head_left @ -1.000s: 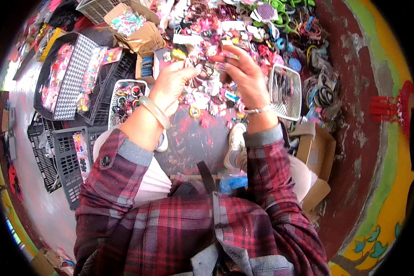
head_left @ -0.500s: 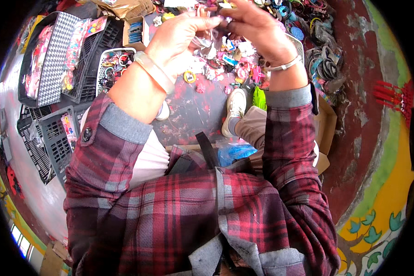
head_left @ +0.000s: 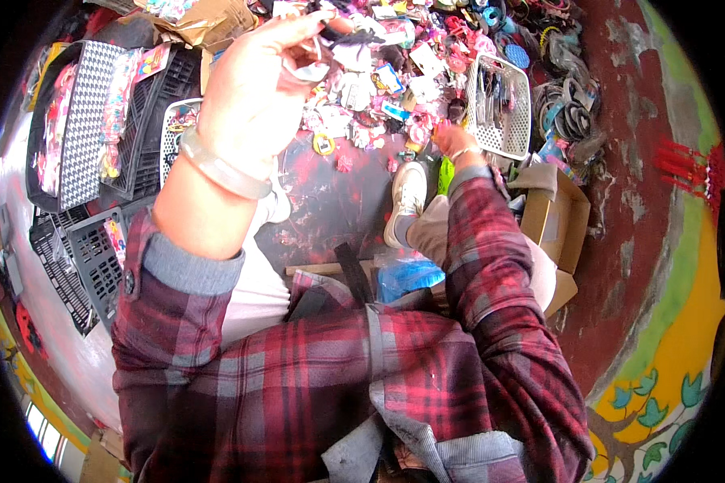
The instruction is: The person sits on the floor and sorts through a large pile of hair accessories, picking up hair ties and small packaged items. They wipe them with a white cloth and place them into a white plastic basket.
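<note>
I take one white basket (head_left: 507,143) as landmark. Left hand (head_left: 254,88): well left of the basket, fingers curled nearly closed on one small dark item (head_left: 348,37), details blurred. Right hand (head_left: 457,143): just beside the basket's near left corner; fingers partly hidden, so I can't say whether they grip anything. One trinket heap (head_left: 395,80) left of the basket; one carton (head_left: 570,225) nearer.

plaid shirt (head_left: 298,362), red-black-grey | grey cuffs (head_left: 192,267) | pale bangle (head_left: 220,170) | thin bracelet (head_left: 465,150) | light trousers (head_left: 254,288) | white shoes (head_left: 409,191)
</note>
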Motion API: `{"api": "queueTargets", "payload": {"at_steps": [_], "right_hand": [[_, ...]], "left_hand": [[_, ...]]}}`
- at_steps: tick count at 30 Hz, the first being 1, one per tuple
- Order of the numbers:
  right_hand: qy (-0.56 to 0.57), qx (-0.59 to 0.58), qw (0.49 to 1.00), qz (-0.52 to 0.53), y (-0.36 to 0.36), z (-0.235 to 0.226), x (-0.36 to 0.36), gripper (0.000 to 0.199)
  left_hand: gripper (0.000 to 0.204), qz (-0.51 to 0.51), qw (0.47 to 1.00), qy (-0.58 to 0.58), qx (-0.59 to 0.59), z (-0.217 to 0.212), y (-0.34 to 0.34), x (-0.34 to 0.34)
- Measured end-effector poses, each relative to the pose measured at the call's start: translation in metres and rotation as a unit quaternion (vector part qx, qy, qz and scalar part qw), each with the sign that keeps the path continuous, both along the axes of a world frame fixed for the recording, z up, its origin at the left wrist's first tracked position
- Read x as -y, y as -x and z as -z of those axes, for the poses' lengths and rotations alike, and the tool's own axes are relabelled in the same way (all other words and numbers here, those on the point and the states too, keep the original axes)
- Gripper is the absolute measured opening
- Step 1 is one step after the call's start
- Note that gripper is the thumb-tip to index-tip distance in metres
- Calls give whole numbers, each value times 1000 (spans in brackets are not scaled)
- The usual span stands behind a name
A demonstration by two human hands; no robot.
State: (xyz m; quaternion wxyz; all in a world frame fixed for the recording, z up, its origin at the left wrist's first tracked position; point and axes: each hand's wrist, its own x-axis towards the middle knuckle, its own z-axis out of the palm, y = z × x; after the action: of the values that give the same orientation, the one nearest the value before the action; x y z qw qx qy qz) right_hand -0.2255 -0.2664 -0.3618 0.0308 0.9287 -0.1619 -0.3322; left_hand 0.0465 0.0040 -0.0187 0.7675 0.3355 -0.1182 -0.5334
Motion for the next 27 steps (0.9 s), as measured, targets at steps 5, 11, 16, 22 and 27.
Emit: {"api": "queueTargets", "payload": {"at_steps": [5, 11, 16, 22, 27], "right_hand": [[-99, 108, 929, 340, -17, 6, -55, 28], [-158, 350, 771, 508, -77, 5, -28, 38], [-122, 346, 765, 530, -101, -3, 9, 64], [-234, 287, 744, 557, -87, 69, 62, 88], [-221, 236, 721, 613, -144, 33, 20, 76]], "left_hand": [[12, -84, 992, -90, 5, -16, 7, -3], [16, -105, 988, -102, -46, -10, 0, -7], [20, -99, 988, -113, -30, -8, -15, 0], [21, -74, 987, -134, -47, -2, -35, 15], [23, -121, 975, -180, -51, 0, -41, 14]]}}
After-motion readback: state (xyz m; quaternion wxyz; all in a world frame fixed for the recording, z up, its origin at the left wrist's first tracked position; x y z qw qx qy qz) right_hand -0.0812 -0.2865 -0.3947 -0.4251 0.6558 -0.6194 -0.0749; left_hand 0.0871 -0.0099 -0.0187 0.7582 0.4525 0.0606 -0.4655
